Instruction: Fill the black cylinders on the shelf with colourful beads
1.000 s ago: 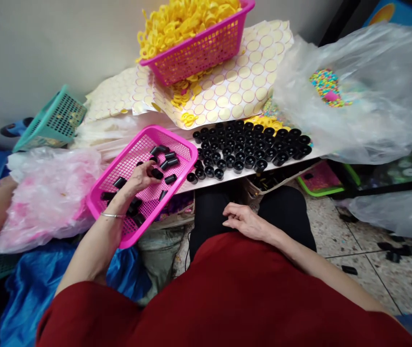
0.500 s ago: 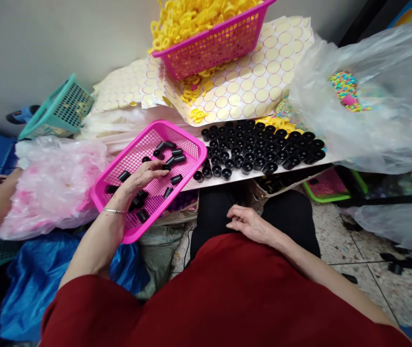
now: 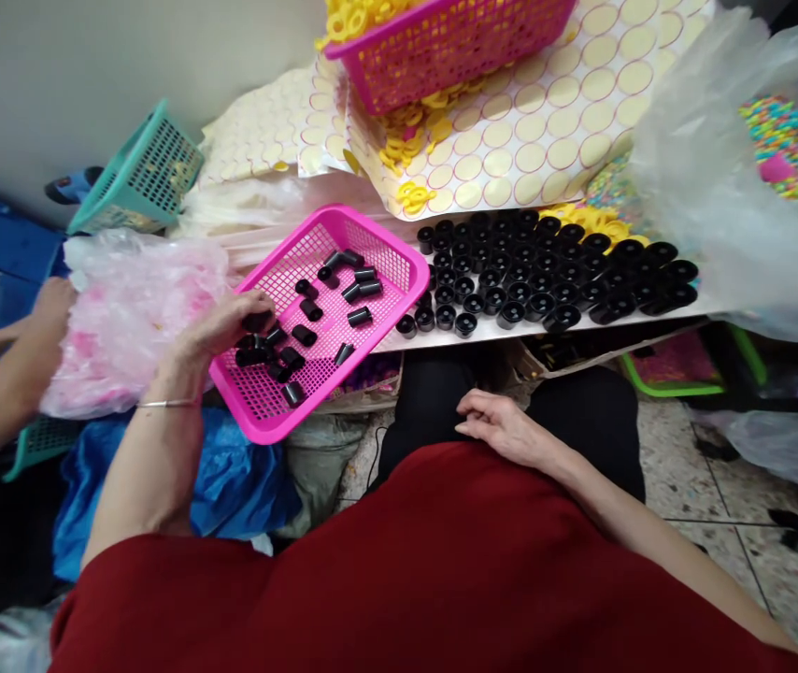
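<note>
My left hand [image 3: 220, 327] reaches into the near corner of a pink mesh basket [image 3: 385, 257], fingers curled round a small black tube [image 3: 257, 322]. Several more black tubes [image 3: 329, 304] lie loose on the basket floor. My right hand [image 3: 504, 430] rests on my lap over the dark trousers, fingers loosely bent and holding nothing. Just beyond the basket, rows of black caps [image 3: 539, 276] stand upright on a white board.
A second pink basket [image 3: 455, 42] full of yellow rings sits on sheets of round stickers [image 3: 546, 131]. Clear plastic bags [image 3: 728, 206] with coloured beads lie right. A pink plastic bag [image 3: 133, 318], a teal basket [image 3: 139, 178] and another person's arm [image 3: 7, 374] are left.
My left hand has drawn back from the middle of the basket to its near left corner and closed on a tube. The view has shifted, so everything sits further right.
</note>
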Demonstrator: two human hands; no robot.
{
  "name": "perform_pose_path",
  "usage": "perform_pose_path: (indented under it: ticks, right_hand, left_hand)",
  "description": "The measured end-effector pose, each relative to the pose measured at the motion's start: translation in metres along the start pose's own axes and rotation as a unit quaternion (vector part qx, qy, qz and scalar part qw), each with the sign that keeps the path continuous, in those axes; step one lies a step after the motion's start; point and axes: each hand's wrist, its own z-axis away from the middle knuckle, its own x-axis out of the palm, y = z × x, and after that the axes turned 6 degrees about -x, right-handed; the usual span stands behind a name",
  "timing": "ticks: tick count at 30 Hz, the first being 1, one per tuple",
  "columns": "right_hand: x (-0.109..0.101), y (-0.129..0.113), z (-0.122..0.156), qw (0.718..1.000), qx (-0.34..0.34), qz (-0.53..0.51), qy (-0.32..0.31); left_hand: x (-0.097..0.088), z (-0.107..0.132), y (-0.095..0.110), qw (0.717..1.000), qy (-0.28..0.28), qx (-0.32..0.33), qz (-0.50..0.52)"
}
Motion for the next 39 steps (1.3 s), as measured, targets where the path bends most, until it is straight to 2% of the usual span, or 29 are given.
perform_pose_path:
  ticks: [2,5,6,8,10,11,13,14,16,17,19,20,21,23,24,26,29,32,34,35,38,39]
  right_hand:
    - [0.0,0.0,-0.001,1.0,0.002,0.003,-0.004]
    - [0.0,0.001,-0.002,1.0,0.003,0.004,-0.005]
    - [0.001,0.001,-0.002,1.0,0.002,0.003,-0.007]
    - [0.001,0.002,-0.003,1.0,0.0,0.002,-0.009]
    - [0.001,0.002,-0.003,1.0,-0.002,0.0,-0.009]
    - [0.001,0.003,-0.002,1.0,-0.001,-0.001,-0.008]
    - [0.0,0.003,-0.001,1.0,-0.001,-0.002,-0.004]
    - [-0.001,0.003,-0.001,1.0,-0.001,-0.001,-0.001]
    - [-0.003,0.004,0.0,1.0,0.003,0.002,0.005]
    - [-0.003,0.004,0.001,1.0,0.007,0.002,0.006]
    - [-0.003,0.004,0.001,1.0,0.015,-0.002,0.007]
    - [-0.003,0.004,0.001,1.0,0.017,-0.004,0.007]
    - [-0.002,0.004,0.001,1.0,0.017,-0.006,0.007]
    - [-0.002,0.002,0.0,1.0,0.015,-0.008,0.006]
    - [-0.002,0.002,-0.001,1.0,0.015,-0.007,0.005]
    - [-0.001,0.0,-0.001,1.0,0.017,-0.007,0.005]
    - [-0.001,-0.001,0.0,1.0,0.019,-0.007,0.007]
    - [-0.001,-0.001,0.002,1.0,0.014,-0.005,0.011]
    - [-0.003,-0.001,0.003,1.0,0.005,-0.006,0.018]
    - [-0.004,-0.003,0.004,1.0,-0.003,-0.008,0.023]
    - [-0.01,-0.014,0.004,0.998,-0.041,-0.019,0.044]
    - [-0.012,-0.02,0.003,0.997,-0.058,-0.023,0.049]
  left_hand:
    - [-0.003,0.011,-0.003,0.986,0.025,-0.038,-0.16]
    - [0.002,0.019,-0.009,0.921,0.042,-0.063,-0.381]
    - [0.006,0.019,-0.011,0.905,0.051,-0.07,-0.417]
    - [0.015,0.017,-0.014,0.892,0.073,-0.09,-0.436]
    - [0.024,0.013,-0.016,0.909,0.069,-0.104,-0.398]
    - [0.026,0.012,-0.016,0.93,0.051,-0.098,-0.351]
    - [0.025,0.012,-0.015,0.981,0.016,-0.054,-0.188]
    - [0.021,0.012,-0.015,0.996,0.018,-0.023,-0.089]
    - [0.007,0.014,-0.016,0.996,0.074,0.034,0.04]
    - [-0.001,0.014,-0.017,0.992,0.111,0.048,0.047]
    - [-0.015,0.013,-0.021,0.986,0.153,0.032,-0.049]
    - [-0.018,0.011,-0.023,0.979,0.148,0.002,-0.139]
    - [-0.018,0.01,-0.026,0.96,0.129,-0.027,-0.247]
    - [-0.009,0.005,-0.031,0.891,0.083,-0.052,-0.442]
    - [0.0,0.003,-0.034,0.858,0.068,-0.049,-0.507]
    - [0.018,-0.001,-0.039,0.819,0.066,-0.033,-0.569]
    - [0.038,-0.002,-0.047,0.807,0.083,-0.023,-0.584]
    - [0.039,-0.001,-0.053,0.794,0.074,0.004,-0.604]
    - [0.034,-0.001,-0.053,0.805,0.076,0.02,-0.588]
    - [0.032,0.0,-0.052,0.826,0.085,0.034,-0.556]
    - [0.034,0.009,-0.037,0.921,0.152,0.118,-0.338]
    - [0.039,0.016,-0.029,0.943,0.172,0.149,-0.245]
